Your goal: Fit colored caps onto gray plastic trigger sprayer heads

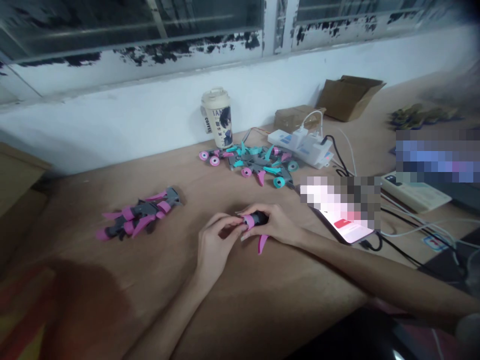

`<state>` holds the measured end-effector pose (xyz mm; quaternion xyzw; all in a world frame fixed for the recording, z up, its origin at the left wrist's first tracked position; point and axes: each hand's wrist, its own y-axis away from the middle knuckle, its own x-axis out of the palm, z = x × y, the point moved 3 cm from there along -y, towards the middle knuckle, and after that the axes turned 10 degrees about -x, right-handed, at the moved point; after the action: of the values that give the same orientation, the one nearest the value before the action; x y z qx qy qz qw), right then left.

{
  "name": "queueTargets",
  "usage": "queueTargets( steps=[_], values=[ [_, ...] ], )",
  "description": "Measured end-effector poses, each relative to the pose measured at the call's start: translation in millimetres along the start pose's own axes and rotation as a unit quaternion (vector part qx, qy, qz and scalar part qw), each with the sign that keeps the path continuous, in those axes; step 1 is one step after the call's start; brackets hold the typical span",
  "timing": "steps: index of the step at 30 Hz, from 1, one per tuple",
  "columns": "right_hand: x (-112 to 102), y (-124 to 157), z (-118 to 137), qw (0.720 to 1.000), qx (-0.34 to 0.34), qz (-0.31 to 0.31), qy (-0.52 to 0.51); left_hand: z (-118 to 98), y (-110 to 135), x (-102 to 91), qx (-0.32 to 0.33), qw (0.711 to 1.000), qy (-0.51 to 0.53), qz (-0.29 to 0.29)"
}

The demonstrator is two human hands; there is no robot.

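Observation:
My right hand [279, 226] is wrapped round a pink and dark grey plastic toy piece [249, 221] just above the table. A pink fin sticks out below its fingers. From the other side, my left hand [216, 242] pinches the piece's pink end with thumb and fingertips. Whatever small part may lie between those fingertips is hidden. To the left lie similar pink and grey toy pieces [144, 212], close together. Beyond my hands is a pile of teal, pink and grey pieces [258, 162], some with round wheel-like ends.
A lidded coffee cup [218, 120] stands by the wall behind the pile. A lit phone [350, 225] lies right of my hands, with cables around it. Further back are a power strip [303, 145], an open cardboard box [347, 100] and a cream-coloured box-shaped device [416, 192].

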<state>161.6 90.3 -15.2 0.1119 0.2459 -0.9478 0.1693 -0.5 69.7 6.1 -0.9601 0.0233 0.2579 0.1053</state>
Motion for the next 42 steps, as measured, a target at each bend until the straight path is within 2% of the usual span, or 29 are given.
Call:
queueTargets(
  steps=[6,11,18,26,35,42],
  values=[
    [0,0,3,1.0,-0.003,0.001,0.008,1,-2,2.3,-0.009,1.0,0.012,0.019],
    [0,-1,7,0.999,-0.046,-0.021,0.014,2,-3,2.7,-0.061,0.997,-0.019,0.034],
    [-1,0,5,0.999,-0.024,-0.024,0.007,-3,-1,4.5,-0.121,0.975,0.127,0.139],
    [1,-1,4,0.999,-0.011,-0.017,-0.036,-1,2,4.3,-0.1,0.981,0.143,0.08],
    [0,-1,10,1.0,-0.014,-0.007,0.001,-7,8,1.9,-0.001,0.998,0.018,0.053],
    [-1,1,4,0.999,-0.011,-0.036,0.028,-3,9,0.5,-0.025,0.999,-0.025,0.025]
  ],
)
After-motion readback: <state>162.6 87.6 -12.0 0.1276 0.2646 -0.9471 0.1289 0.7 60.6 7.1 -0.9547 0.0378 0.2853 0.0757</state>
